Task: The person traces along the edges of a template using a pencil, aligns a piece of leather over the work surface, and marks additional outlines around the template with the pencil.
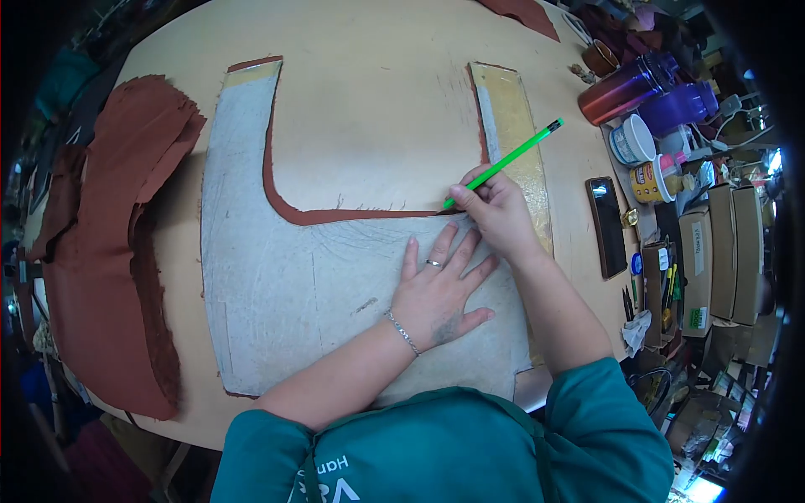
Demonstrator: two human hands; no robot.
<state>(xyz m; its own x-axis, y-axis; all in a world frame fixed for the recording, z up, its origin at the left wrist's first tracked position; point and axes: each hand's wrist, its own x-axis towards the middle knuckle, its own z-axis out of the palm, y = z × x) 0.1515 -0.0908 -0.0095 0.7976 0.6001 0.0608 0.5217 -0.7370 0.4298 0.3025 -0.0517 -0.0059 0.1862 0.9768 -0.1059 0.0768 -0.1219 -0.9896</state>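
Observation:
A large grey pattern sheet [285,285], U-shaped at its upper part, lies on red-brown leather [344,215] that shows as a strip along the inner curved edge. My left hand [440,293] presses flat on the sheet with its fingers spread, just below that edge. Pinched in my right hand [495,205] is a green pencil [511,158], its lower end at the leather strip near the right inner corner. The pencil slants up to the right. Yellow tape [520,142] covers the sheet's right arm.
More red-brown leather [101,251] is piled on the left of the table [369,109]. Along the right side are a phone [607,226], a metallic bottle [620,88], a purple bottle [675,109], white tubs [632,141] and cardboard boxes [721,251]. A leather scrap [528,15] lies at the far edge.

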